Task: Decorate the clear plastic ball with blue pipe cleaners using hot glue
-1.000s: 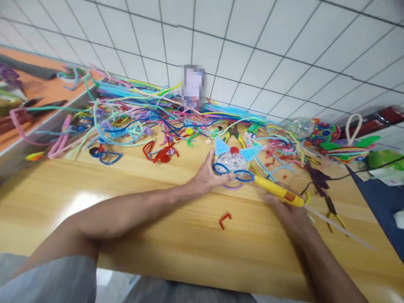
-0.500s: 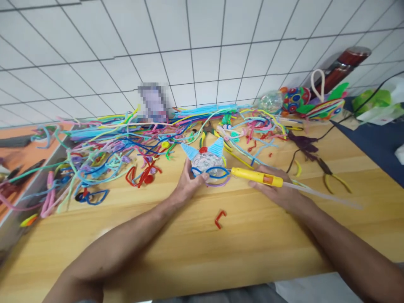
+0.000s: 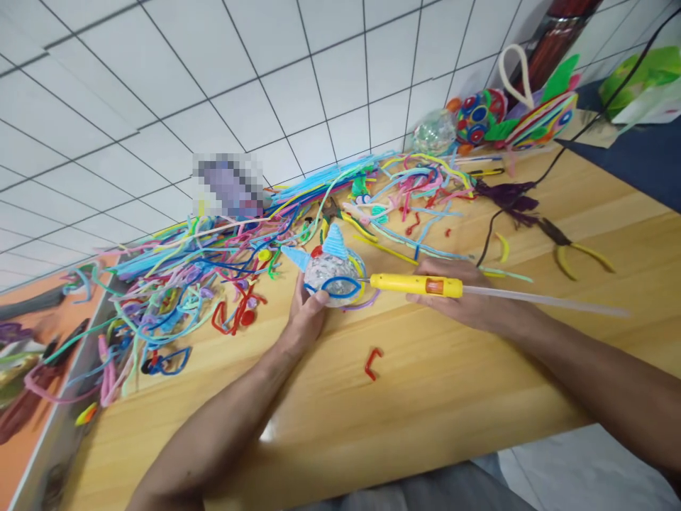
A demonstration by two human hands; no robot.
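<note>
At the table (image 3: 452,383), the left grip (image 3: 307,317) cups the ball (image 3: 323,270).

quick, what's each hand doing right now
Left hand: closed on the silvery ball.
Right hand: closed around the yellow glue gun.

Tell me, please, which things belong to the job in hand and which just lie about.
In use: decorated ball, in the left hand; yellow glue gun, in the right hand.
Seemingly lying about: bent red piece; pliers at right; clear ball at the back.
</note>
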